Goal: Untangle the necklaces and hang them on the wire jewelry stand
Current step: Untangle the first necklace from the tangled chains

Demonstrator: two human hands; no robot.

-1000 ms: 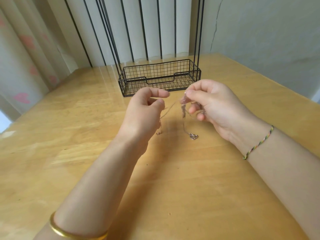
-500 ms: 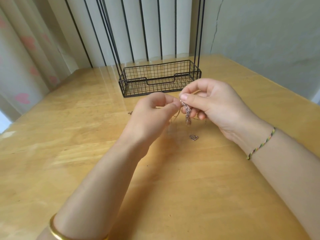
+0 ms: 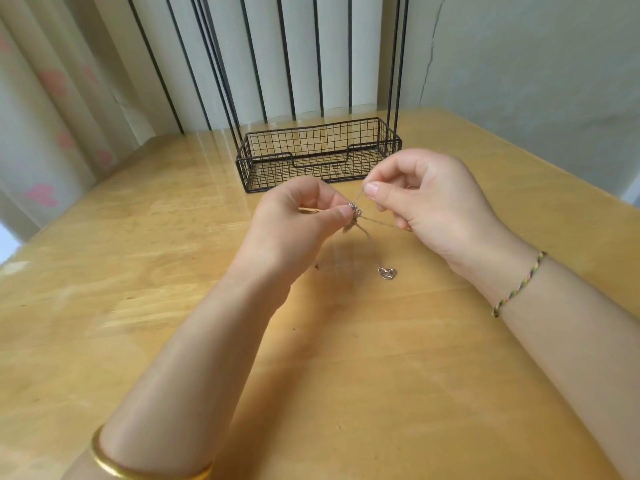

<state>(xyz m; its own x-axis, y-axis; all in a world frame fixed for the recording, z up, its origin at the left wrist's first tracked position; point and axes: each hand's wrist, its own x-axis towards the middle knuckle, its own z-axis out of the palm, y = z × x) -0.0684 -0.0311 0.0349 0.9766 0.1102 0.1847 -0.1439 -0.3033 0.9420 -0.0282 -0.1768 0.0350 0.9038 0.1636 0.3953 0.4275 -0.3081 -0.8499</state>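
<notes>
Both hands are up over the tabletop (image 3: 138,306), just in front of the black wire stand (image 3: 377,157), and the necklaces (image 3: 356,213) are bunched between them. The left hand (image 3: 298,223) has thumb and forefinger pinched on the little knotted clump, with the other fingers curled in. The right hand (image 3: 426,206) is pinching a thin strand that runs up and to the right out of that clump, thumb against forefinger. A second strand goes off lower toward its curled fingers, but I can't tell if they've actually got hold of it.

From the knot a bit of chain drops down to a small heart pendant (image 3: 387,272) that looks like it's lying on the wood. There's another tiny loose end (image 3: 316,267) just below the left hand. The chains are super fine, so it's hard to count how many there are.

The stand's basket sits at the back of the tabletop with its thin upright rods rising out of view, and nothing is hanging on the part I can see. There's a gold bangle (image 3: 138,469) on the left wrist and a braided cord bracelet (image 3: 519,282) on the right.
</notes>
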